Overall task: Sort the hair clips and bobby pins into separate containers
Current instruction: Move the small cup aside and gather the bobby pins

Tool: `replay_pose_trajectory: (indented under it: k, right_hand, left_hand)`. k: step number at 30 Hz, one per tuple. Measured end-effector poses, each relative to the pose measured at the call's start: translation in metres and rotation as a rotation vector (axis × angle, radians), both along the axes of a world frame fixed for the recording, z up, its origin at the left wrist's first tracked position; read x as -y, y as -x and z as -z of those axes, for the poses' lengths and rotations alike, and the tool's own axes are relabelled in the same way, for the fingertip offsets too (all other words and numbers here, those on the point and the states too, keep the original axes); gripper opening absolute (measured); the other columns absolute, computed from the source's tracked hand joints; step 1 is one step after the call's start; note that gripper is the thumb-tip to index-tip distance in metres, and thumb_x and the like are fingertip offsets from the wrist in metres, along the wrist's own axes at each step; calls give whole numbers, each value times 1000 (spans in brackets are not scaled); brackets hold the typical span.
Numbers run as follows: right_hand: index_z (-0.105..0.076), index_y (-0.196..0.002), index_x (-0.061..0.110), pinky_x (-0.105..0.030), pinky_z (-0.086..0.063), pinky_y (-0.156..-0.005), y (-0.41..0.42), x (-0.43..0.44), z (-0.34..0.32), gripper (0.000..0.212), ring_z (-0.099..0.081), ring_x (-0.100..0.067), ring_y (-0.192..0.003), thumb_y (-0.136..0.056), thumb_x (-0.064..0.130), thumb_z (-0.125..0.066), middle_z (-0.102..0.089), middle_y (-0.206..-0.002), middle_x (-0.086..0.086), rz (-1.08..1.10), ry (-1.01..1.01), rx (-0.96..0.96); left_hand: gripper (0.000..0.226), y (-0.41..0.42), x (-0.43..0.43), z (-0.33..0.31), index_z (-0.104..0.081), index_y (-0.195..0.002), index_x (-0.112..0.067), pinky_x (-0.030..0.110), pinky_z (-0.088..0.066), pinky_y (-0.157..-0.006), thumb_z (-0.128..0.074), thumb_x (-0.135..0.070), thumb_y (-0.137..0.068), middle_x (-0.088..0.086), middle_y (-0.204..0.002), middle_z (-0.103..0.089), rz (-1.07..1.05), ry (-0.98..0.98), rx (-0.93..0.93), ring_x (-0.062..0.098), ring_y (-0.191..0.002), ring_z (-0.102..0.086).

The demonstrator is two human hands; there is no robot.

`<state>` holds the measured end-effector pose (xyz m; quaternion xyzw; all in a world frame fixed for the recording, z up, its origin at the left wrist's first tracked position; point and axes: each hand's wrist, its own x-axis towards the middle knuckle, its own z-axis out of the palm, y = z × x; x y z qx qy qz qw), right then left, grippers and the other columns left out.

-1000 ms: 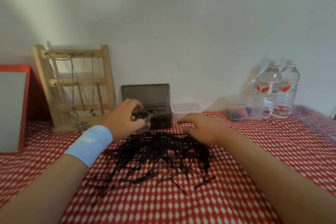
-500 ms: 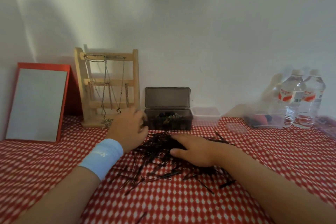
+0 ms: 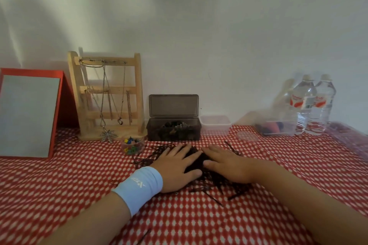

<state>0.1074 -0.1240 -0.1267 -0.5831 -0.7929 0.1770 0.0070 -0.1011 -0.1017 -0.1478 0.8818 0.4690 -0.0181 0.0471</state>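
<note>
Red-checked surface (image 3: 79,185): wooden jewellery stand (image 3: 107,95), open dark box (image 3: 173,131) and clear tub (image 3: 216,125) at the wall; cup of coloured clips (image 3: 132,146) just left of the bobby pins (image 3: 217,182). Left hand (image 3: 177,167) and right hand (image 3: 229,165) lie flat on the pins, fingers (image 3: 212,151) straight, gripping nothing.

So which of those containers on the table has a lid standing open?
The dark smoky plastic box beside the wooden jewellery stand; it alone has an upright hinged lid.
</note>
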Motion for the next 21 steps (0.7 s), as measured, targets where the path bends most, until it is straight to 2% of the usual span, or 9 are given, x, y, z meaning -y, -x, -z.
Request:
replay_pose_trajectory:
  k: [2,4,7,10,12,15,17,19,21]
  right_hand:
    - [-19,-159,31,-23,-10,-114,-10,3,-10,54,-17,-9,-150,-108,46,-28,-19,-165,8,35,-13,-275]
    - [-38,-153,31,-18,-16,-109,-22,2,-14,44,-30,-3,-140,-109,34,-35,-35,-159,9,86,-122,-420]
    - [-56,-140,34,-23,-22,-112,-36,1,-14,37,-37,0,-132,-106,24,-46,-46,-150,14,93,-191,-378]
    - [-60,-135,38,-33,-29,-118,-46,9,-15,38,-42,-3,-132,-98,30,-60,-48,-148,16,28,-146,-250]
    - [-60,-134,42,-25,-27,-113,-48,14,-18,43,-39,0,-132,-92,37,-68,-44,-147,22,-32,-92,-151]
    - [-69,-122,41,-23,-32,-111,-47,15,-16,37,-45,-1,-129,-85,40,-75,-48,-145,23,-55,-129,-148]
    - [-72,-115,40,-17,-36,-104,-47,14,-13,34,-49,0,-123,-81,40,-79,-55,-138,22,-49,-176,-195]
    - [-71,-107,40,-15,-40,-96,-46,14,-12,32,-52,3,-113,-77,37,-83,-59,-123,23,-41,-228,-228]
    - [-68,-99,40,-19,-45,-94,-46,13,-14,29,-54,3,-105,-76,33,-85,-61,-111,22,-30,-244,-247]
  left_hand:
    - [58,1,-1,2,3,-153,-45,44,12,-119,-15,-61,-100,-9,-163,17,-9,-23,35,17,-149,21]
    - [57,-1,-2,4,8,-151,-47,45,14,-119,-15,-59,-101,-10,-162,21,-21,-53,53,19,-148,25]
    - [58,-3,-2,-1,7,-152,-46,47,10,-120,-18,-59,-101,-8,-164,17,-29,8,-15,18,-150,19]
    - [60,-8,0,-7,2,-154,-42,46,11,-121,-22,-58,-101,-8,-164,15,-21,-6,-41,16,-150,18]
    - [59,-15,3,-8,-5,-155,-39,44,11,-121,-25,-55,-102,-9,-164,11,43,-127,8,13,-150,15]
    - [48,-29,9,-10,-36,-148,-38,37,-7,-122,-39,-46,-101,-11,-161,-23,174,-225,180,11,-148,-14]
    - [31,-36,12,-11,-61,-125,-37,34,-28,-113,-54,-44,-96,-14,-135,-51,232,-277,303,7,-126,-40]
    - [23,-41,12,-13,-68,-105,-35,32,-36,-101,-62,-49,-89,-17,-112,-57,227,-288,361,5,-106,-46]
    - [26,-45,11,-14,-70,-104,-36,31,-38,-97,-63,-54,-86,-17,-106,-60,207,-264,339,6,-103,-49]
